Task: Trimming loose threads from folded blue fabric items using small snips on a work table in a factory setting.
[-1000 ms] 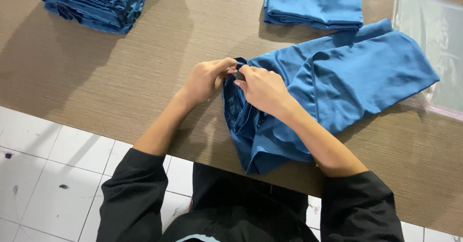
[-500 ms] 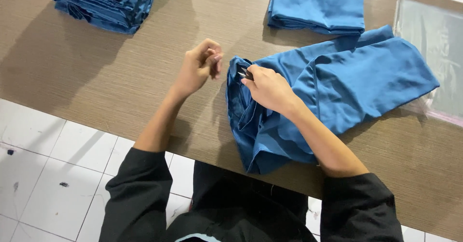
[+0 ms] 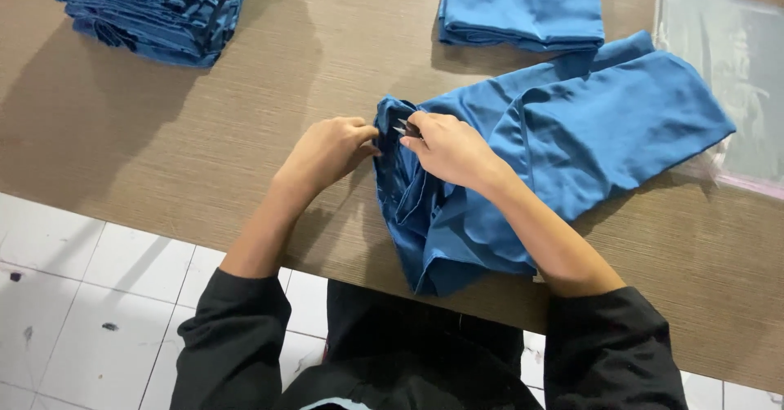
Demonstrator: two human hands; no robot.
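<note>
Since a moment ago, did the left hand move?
Yes. The left hand was lifted away from the blue garment; now it has come back right, touching the garment's edge by the right hand.

Blue garment of smooth cloth, spread loosely across the brown worktop, bunched and folded over at its left end, flatter and wider toward the right, with one narrow end hanging just over the near edge. Small metal tool, thin and silvery with dark parts, mostly hidden, lying at the garment's upper left corner among the gathered folds; kind of tool not clear.
</note>
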